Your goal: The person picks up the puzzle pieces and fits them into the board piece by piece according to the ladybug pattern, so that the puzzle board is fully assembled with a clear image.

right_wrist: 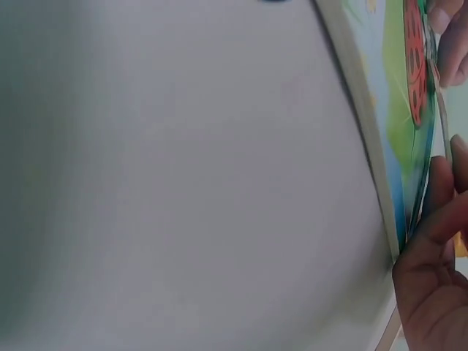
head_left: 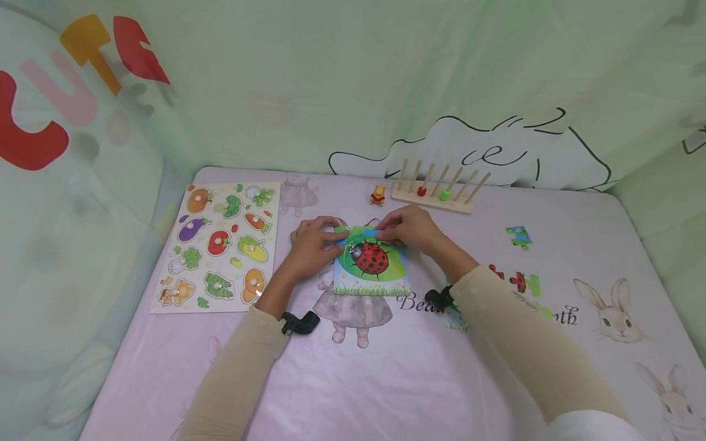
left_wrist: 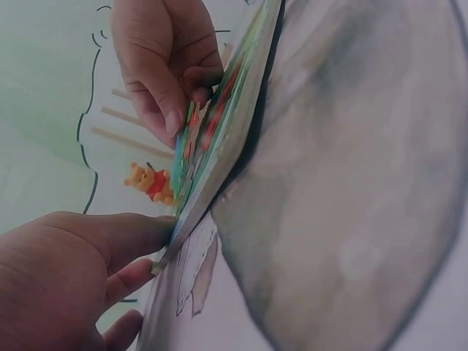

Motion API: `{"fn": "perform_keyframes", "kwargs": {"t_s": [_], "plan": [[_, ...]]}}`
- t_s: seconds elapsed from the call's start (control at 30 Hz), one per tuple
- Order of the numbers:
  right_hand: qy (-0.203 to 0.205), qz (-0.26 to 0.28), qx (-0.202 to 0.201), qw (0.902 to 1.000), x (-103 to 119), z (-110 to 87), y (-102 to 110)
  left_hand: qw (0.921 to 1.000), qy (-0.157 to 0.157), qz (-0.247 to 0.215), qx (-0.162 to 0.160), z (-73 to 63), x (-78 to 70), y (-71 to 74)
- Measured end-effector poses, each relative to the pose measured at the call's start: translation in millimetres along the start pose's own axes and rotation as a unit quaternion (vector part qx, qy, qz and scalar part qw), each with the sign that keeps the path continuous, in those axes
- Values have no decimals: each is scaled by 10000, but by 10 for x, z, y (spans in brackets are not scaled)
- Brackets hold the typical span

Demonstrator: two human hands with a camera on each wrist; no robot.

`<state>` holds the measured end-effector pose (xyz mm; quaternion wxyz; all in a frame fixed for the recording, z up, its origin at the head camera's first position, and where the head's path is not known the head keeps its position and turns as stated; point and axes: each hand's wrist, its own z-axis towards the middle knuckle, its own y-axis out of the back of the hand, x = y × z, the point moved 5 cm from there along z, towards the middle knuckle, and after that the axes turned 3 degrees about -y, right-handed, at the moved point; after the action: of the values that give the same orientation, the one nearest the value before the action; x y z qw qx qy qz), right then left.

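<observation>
A square puzzle board (head_left: 371, 260) with a red ladybug picture lies in front of me, grass along its near edge. My left hand (head_left: 313, 245) holds the board's far left corner; in the left wrist view its thumb (left_wrist: 139, 234) is on the corner, with a finger just under it. At the far edge, my right hand (head_left: 410, 229) pinches a puzzle piece (left_wrist: 183, 146), which tilts up from the board. The right wrist view shows the right hand (right_wrist: 435, 278) by that far edge, but its fingers hide much of the piece.
Left stands a vegetable peg board (head_left: 220, 248). Behind are a small bear figure (head_left: 377, 195) and a wooden peg rack (head_left: 432, 199) with red and green beads. Loose puzzle pieces (head_left: 518, 236) lie to the right; my right forearm (head_left: 529, 343) partly covers others.
</observation>
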<state>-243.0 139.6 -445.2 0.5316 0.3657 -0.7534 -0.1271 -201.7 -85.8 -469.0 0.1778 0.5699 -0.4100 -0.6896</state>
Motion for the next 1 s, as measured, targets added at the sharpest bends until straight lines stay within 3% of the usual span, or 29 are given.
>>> {"fn": "perform_keyframes", "kwargs": {"t_s": [0.23, 0.43, 0.57, 0.73, 1.0], "plan": [[24, -229, -302, 9993, 29, 13, -27, 10000, 20, -33, -20, -8, -7, 8], [332, -907, -586, 9936, 70, -27, 30, 10000, 17, -25, -5, -10, -15, 10], [518, -1226, -467, 9900, 35, -35, 96, 10000, 42, 2, 7, -8, -21, 11], [584, -1198, -241, 9908, -27, -14, 111, 9998, 191, 59, -22, 13, -30, 1], [535, -1114, -330, 9918, -59, 24, 110, 9975, 539, 333, -309, 147, -118, -54]]}}
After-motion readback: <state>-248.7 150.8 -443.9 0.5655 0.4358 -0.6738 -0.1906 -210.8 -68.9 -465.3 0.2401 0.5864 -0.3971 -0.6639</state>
